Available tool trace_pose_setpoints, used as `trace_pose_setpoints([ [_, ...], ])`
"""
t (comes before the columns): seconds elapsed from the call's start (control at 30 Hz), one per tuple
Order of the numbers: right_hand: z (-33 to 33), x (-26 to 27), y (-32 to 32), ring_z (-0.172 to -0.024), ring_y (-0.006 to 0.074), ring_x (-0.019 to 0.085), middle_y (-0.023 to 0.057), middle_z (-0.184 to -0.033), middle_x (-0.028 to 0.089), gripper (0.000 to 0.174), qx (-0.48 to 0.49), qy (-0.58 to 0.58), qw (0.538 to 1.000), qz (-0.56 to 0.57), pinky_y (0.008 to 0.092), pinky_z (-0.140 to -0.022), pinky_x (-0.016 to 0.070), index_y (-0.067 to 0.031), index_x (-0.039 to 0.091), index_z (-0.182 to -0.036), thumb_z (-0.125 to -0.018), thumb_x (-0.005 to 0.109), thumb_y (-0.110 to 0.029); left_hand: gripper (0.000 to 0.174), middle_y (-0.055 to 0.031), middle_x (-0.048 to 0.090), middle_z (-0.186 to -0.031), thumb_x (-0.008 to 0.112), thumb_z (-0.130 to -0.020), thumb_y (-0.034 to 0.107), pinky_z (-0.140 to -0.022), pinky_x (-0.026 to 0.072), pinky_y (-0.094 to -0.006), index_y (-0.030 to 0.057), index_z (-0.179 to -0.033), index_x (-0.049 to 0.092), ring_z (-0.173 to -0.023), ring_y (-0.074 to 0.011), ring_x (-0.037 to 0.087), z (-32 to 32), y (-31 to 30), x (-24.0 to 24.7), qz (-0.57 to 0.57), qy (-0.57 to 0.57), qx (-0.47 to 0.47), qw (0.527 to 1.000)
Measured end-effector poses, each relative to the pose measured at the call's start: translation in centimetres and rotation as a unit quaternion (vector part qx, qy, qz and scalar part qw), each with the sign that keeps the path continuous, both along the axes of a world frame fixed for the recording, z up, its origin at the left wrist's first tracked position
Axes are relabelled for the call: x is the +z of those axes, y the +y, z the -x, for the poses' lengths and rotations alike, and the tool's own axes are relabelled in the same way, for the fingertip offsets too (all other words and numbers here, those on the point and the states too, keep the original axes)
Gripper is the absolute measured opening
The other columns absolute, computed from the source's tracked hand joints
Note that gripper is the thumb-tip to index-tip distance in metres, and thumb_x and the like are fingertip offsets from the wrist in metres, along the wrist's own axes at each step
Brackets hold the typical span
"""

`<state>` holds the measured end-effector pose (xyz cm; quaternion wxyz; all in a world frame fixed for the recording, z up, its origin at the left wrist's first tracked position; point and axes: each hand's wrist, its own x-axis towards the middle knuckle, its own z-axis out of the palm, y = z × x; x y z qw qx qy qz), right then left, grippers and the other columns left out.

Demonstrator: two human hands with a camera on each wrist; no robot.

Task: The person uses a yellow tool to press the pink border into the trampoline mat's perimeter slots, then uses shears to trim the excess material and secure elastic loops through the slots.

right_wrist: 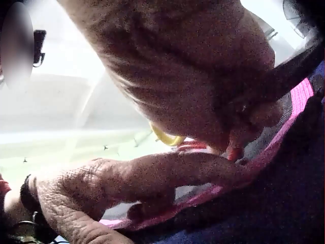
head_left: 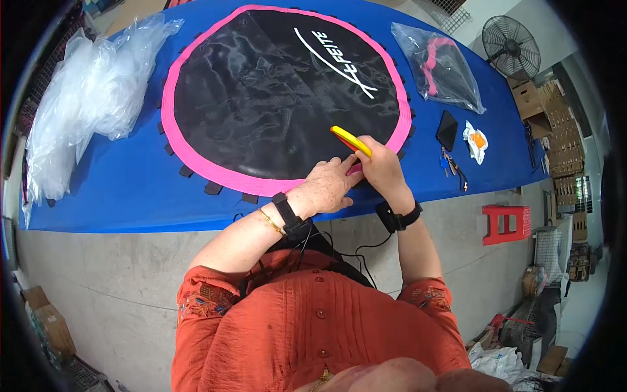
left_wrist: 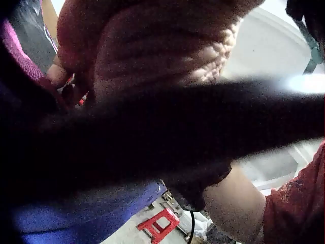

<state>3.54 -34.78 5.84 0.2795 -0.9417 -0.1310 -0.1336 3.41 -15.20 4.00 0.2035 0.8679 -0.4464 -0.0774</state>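
A round black mat (head_left: 261,98) with a pink border and white lettering lies on the blue table. At its near right edge the left hand (head_left: 328,185) holds the pink border (head_left: 228,179) with its fingers. Just right of it, the right hand (head_left: 384,171) grips a yellow and red tool (head_left: 353,140) close to the same edge. In the right wrist view the red tip of the tool (right_wrist: 235,154) is beside the left hand's fingertips (right_wrist: 238,170) at the border. The exact contact of the tip is hidden.
Clear plastic bags (head_left: 98,91) lie at the left. On the right are a bag with a pink strip (head_left: 441,68), a phone (head_left: 447,130), keys (head_left: 450,163) and a white wrapper (head_left: 475,142). A red stool (head_left: 507,224) and a fan (head_left: 511,47) stand beyond the table.
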Motion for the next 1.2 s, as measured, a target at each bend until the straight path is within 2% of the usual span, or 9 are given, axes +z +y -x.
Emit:
trace_pose_setpoints([
  [0.23,-0.7,-0.3,-0.3,-0.097,0.0455,0.072,0.0214,-0.100,0.075,0.016,-0.011,0.007,1.000,0.000,0.0547,-0.080,0.0563,-0.0049,0.067,-0.115,-0.099,0.070,-0.009,0.075,-0.0193,0.049,-0.165,0.087,-0.086,0.033,-0.105,0.0548,-0.0502,0.0134,-0.154,0.060,-0.121,-0.0357,0.062,0.4,0.1,-0.7,0.029,-0.031,0.010,0.999],
  [0.3,0.1,0.0,-0.6,-0.100,0.0474,0.071,0.0218,-0.105,0.075,0.024,0.002,0.016,1.000,0.007,0.0527,-0.081,0.0563,-0.0054,0.069,-0.124,-0.101,0.070,-0.012,0.075,-0.0187,0.049,-0.165,0.087,-0.087,0.033,-0.105,0.0546,-0.0501,0.0136,-0.154,0.060,-0.121,-0.0357,0.062,0.3,0.1,-0.4,0.020,-0.017,0.012,1.000],
  [0.37,0.7,0.3,-0.4,-0.100,0.0471,0.072,0.0217,-0.105,0.075,0.024,-0.011,0.039,0.999,0.016,0.0528,-0.081,0.0564,-0.0058,0.069,-0.124,-0.101,0.070,-0.012,0.075,-0.0181,0.049,-0.166,0.087,-0.087,0.033,-0.106,0.0545,-0.0499,0.0138,-0.154,0.060,-0.122,-0.0357,0.062,0.3,0.0,-0.2,0.010,-0.001,0.011,1.000],
  [0.53,0.8,-0.3,-0.5,-0.099,0.0463,0.072,0.0219,-0.105,0.076,0.024,-0.044,0.043,0.998,0.021,0.0532,-0.080,0.0567,-0.0071,0.069,-0.125,-0.101,0.071,-0.012,0.078,-0.0218,0.048,-0.167,0.086,-0.088,0.034,-0.107,0.0542,-0.0500,0.0154,-0.158,0.057,-0.125,-0.0373,0.062,0.3,0.1,-0.7,0.023,-0.022,0.009,0.999],
  [0.6,0.2,-0.7,-0.8,-0.094,0.0467,0.073,0.0212,-0.099,0.076,0.013,-0.058,-0.029,0.998,0.002,0.0555,-0.077,0.0567,-0.0076,0.069,-0.113,-0.100,0.070,-0.011,0.079,-0.0226,0.048,-0.167,0.086,-0.089,0.034,-0.107,0.0543,-0.0500,0.0165,-0.159,0.056,-0.127,-0.0381,0.062,0.4,0.1,-0.6,0.022,-0.027,0.008,0.999],
  [0.63,0.3,-0.4,-1.0,-0.094,0.0467,0.073,0.0212,-0.099,0.076,0.013,-0.057,-0.029,0.998,0.003,0.0555,-0.077,0.0567,-0.0076,0.069,-0.113,-0.100,0.070,-0.011,0.080,-0.0234,0.048,-0.167,0.086,-0.089,0.034,-0.108,0.0543,-0.0501,0.0176,-0.161,0.054,-0.128,-0.0389,0.062,0.5,0.1,-0.6,0.023,-0.032,0.010,0.999],
  [0.83,2.0,1.5,-1.3,-0.095,0.0472,0.073,0.0224,-0.096,0.075,0.016,-0.088,0.092,0.988,0.087,0.0557,-0.077,0.0562,-0.0079,0.068,-0.115,-0.100,0.071,-0.012,0.080,-0.0232,0.048,-0.167,0.085,-0.091,0.034,-0.108,0.0543,-0.0502,0.0198,-0.162,0.053,-0.129,-0.0399,0.062,0.3,0.1,-0.3,0.021,-0.011,0.009,1.000],
  [1.03,1.4,0.5,-1.2,-0.095,0.0476,0.072,0.0238,-0.097,0.075,0.017,-0.094,0.046,0.994,0.035,0.0555,-0.077,0.0563,-0.0076,0.068,-0.117,-0.100,0.071,-0.012,0.081,-0.0229,0.048,-0.167,0.084,-0.091,0.035,-0.108,0.0544,-0.0504,0.0206,-0.164,0.051,-0.130,-0.0398,0.062,0.3,0.1,-0.3,0.016,-0.019,0.005,1.000],
  [1.2,-0.2,-0.3,-1.4,-0.097,0.0466,0.072,0.0239,-0.099,0.075,0.019,-0.021,-0.030,0.999,0.031,0.0550,-0.080,0.0565,-0.0033,0.070,-0.116,-0.098,0.072,-0.009,0.082,-0.0225,0.048,-0.167,0.084,-0.091,0.036,-0.108,0.0543,-0.0513,0.0215,-0.164,0.051,-0.130,-0.0395,0.061,0.3,-0.1,-0.8,0.012,-0.034,0.010,0.999],
])
